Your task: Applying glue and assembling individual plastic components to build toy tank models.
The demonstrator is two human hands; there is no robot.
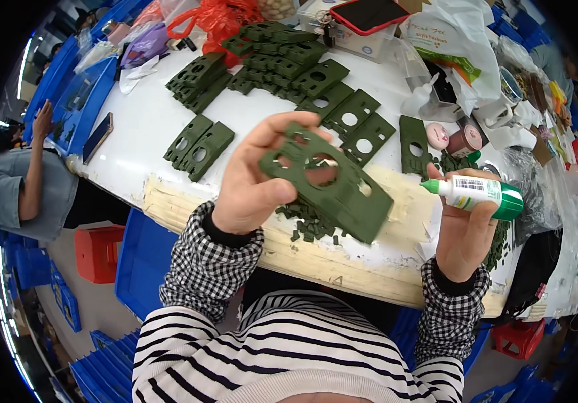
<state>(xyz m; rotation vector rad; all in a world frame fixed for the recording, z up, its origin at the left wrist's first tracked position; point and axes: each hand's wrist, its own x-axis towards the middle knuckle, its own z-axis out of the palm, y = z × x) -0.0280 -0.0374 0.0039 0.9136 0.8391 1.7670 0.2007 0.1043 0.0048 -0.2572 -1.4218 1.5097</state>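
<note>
A dark green plastic toy hull plate (349,195) with round holes is gripped by its left end in my left hand (255,174), raised over the table and tilted down to the right. My right hand (467,235) holds a white glue bottle (473,193) with a green cap and green nozzle, the nozzle pointing left toward the plate. Below the plate lies a heap of small green plastic pieces (309,225). Similar green plates (363,138) lie in a row beyond my hands, with two (200,146) farther left.
Stacked green plates (275,57) and a red plastic bag (215,23) lie at the back. A red-cased phone (369,15) rests on a box. Cups, bags and a round pink lid (438,136) crowd the right. Another person (27,188) sits at the left near a second phone (98,138).
</note>
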